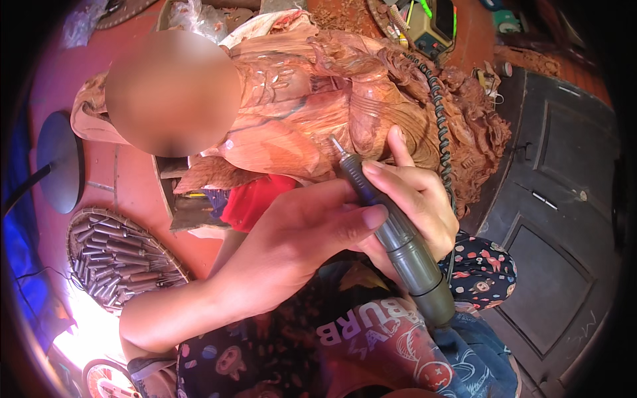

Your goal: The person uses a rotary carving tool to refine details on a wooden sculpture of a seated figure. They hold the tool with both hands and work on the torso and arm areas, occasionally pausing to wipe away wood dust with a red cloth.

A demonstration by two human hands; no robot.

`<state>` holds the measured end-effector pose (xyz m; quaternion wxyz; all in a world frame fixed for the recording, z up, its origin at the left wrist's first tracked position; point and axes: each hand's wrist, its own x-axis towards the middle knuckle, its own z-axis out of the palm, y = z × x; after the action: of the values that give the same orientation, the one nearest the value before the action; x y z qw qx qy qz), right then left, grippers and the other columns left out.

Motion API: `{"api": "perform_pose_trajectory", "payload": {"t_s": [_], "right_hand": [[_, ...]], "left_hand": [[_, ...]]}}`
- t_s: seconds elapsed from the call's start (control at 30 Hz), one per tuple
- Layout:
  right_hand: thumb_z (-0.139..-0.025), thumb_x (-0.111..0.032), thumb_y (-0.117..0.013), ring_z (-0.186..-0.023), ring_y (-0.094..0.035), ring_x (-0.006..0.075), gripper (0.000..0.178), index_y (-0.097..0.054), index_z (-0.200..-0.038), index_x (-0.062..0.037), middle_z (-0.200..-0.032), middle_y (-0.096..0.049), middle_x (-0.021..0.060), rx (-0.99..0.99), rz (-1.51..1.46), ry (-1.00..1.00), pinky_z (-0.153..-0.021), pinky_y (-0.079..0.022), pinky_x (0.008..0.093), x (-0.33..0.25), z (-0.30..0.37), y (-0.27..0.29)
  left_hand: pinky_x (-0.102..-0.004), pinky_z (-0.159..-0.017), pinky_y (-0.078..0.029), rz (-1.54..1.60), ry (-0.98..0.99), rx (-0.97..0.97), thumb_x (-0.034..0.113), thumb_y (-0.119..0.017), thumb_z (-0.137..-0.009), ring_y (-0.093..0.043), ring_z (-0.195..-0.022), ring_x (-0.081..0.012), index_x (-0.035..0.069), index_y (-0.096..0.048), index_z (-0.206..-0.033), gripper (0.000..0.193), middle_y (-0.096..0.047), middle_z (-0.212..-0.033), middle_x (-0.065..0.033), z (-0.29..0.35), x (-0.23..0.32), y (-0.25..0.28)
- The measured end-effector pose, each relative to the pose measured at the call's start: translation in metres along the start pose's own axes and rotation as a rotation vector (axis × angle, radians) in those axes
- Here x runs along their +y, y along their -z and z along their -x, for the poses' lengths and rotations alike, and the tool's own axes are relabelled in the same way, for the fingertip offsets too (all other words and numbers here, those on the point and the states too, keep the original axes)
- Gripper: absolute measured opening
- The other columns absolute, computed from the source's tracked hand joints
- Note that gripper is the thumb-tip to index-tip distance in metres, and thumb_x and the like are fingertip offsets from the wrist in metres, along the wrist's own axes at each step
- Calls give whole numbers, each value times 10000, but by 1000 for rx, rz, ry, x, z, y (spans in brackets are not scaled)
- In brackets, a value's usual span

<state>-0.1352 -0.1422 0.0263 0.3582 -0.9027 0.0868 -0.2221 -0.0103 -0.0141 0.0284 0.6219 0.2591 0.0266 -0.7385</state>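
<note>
My two hands are closed round a dark green rotary handpiece [415, 262], a pen-shaped power carver that lies aslant above my lap. My left hand [302, 222] reaches in from the lower left, its thumb pressed against the barrel. My right hand [428, 199] wraps the far side, one fingertip near the ribbed collar and another finger raised. A thin metal bit points up and left at a large reddish-brown wood carving [318, 109] with smooth folds and rough, curling edges. Whether the bit touches the wood I cannot tell. A round blur covers the carving's left part.
A black coiled cord [443, 132] crosses the carving from a control box [431, 33] at the back. To the left stand a woven basket [176, 265] of slim metal tools and a dark disc [61, 162]. Red cloth [255, 202] lies below the carving; dark panelled boards [570, 152] lie right.
</note>
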Motion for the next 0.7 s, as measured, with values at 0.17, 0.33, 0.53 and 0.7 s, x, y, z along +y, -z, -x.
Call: {"api": "perform_pose_trajectory", "payload": {"t_s": [0.17,0.33,0.53,0.7], "right_hand": [[-745,-311,-806,-886,-648,270,561,-622,-1104,79,-953,-631,195,14,3,-40,-1023,-408,582,-2,2,3],[-755,-302,-801,-893,-646,280,551,-619,-1101,86,-958,-626,200,73,25,-8,-1015,-422,579,2,7,-1],[-741,-108,-783,-903,-657,259,426,-642,-1099,75,-953,-646,179,97,48,-2,-977,-487,498,-3,-5,-1],[-730,-89,-787,-910,-659,256,427,-642,-1093,81,-986,-645,181,69,26,-55,-978,-490,492,-6,-5,3]], "left_hand": [[-220,-814,-449,54,5,-29,169,-543,-982,-552,-927,-62,-52,-550,-1149,277,-609,-988,-37,-4,-7,-1],[-274,-917,-458,-61,8,-54,216,-523,-986,-596,-1026,-123,-42,-542,-1201,337,-637,-1072,-85,-8,-8,3],[-264,-876,-461,-139,-17,-35,260,-511,-992,-601,-983,-117,-39,-550,-1175,352,-635,-1037,-67,-10,-8,1],[-267,-854,-469,-173,-30,-83,291,-512,-990,-614,-950,-126,-43,-560,-1128,365,-642,-996,-76,-14,-7,5]]}}
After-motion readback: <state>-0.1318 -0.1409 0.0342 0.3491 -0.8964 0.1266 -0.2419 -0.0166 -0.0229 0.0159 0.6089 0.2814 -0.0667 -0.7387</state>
